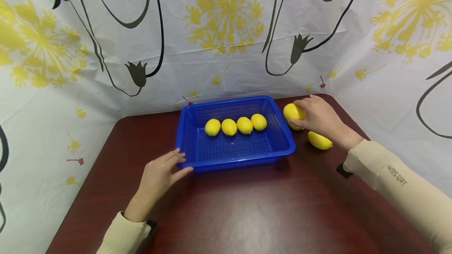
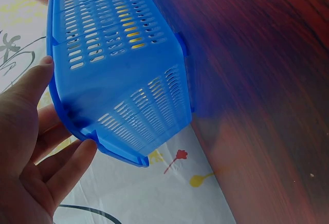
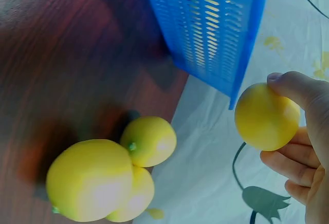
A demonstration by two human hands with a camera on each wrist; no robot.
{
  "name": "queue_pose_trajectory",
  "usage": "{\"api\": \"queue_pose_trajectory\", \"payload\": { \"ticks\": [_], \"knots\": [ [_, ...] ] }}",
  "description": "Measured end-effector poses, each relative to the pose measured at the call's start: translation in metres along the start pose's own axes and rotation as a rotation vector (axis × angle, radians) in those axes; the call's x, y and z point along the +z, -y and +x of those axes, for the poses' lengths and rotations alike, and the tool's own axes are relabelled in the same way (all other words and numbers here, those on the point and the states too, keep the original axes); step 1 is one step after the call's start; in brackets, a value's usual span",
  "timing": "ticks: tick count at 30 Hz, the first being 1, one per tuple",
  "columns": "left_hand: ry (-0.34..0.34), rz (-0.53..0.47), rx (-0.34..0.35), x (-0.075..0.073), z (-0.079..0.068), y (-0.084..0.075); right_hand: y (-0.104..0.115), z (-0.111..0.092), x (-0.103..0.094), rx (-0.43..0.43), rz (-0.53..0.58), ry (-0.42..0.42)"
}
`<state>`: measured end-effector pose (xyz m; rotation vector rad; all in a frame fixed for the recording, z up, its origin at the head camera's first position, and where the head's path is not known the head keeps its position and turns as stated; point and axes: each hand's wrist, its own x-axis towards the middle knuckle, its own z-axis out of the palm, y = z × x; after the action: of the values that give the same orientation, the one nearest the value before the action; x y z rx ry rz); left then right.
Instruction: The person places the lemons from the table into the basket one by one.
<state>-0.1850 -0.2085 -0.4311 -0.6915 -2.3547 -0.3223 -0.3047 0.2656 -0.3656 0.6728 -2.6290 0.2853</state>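
Note:
My right hand (image 1: 319,115) holds a yellow lemon (image 3: 266,117) between thumb and fingers, just beyond the right rim of a blue plastic basket (image 1: 231,164). In the right wrist view the held lemon is raised off the table, near the basket's rim. A row of several lemons (image 1: 229,127) lies inside the basket, toward its back half. My left hand (image 1: 159,173) rests at the basket's front left corner, its thumb along the front rim and its fingers extended over the left side. The left wrist view shows this hand (image 2: 31,142) touching the rim from outside.
More lemons sit on the dark red-brown table (image 1: 226,214) right of the basket; the right wrist view shows a large lemon (image 3: 90,180) in front and a smaller lemon (image 3: 149,141) beside it. A patterned white cloth (image 1: 226,69) stands behind and at both sides.

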Motion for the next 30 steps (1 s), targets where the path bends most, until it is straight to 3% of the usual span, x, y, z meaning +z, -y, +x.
{"api": "queue_pose_trajectory", "payload": {
  "ticks": [10,19,30],
  "knots": [
    [0.0,0.004,0.002,0.001,0.0,0.001,0.014,0.013,-0.007,-0.024,-0.009,-0.009],
    [-0.002,0.002,-0.002,0.0,0.0,0.001,0.03,0.027,0.0,-0.074,0.016,-0.031],
    [0.002,-0.002,-0.007,0.001,0.0,0.0,0.047,0.045,0.005,-0.09,0.049,0.01]
  ]
}}
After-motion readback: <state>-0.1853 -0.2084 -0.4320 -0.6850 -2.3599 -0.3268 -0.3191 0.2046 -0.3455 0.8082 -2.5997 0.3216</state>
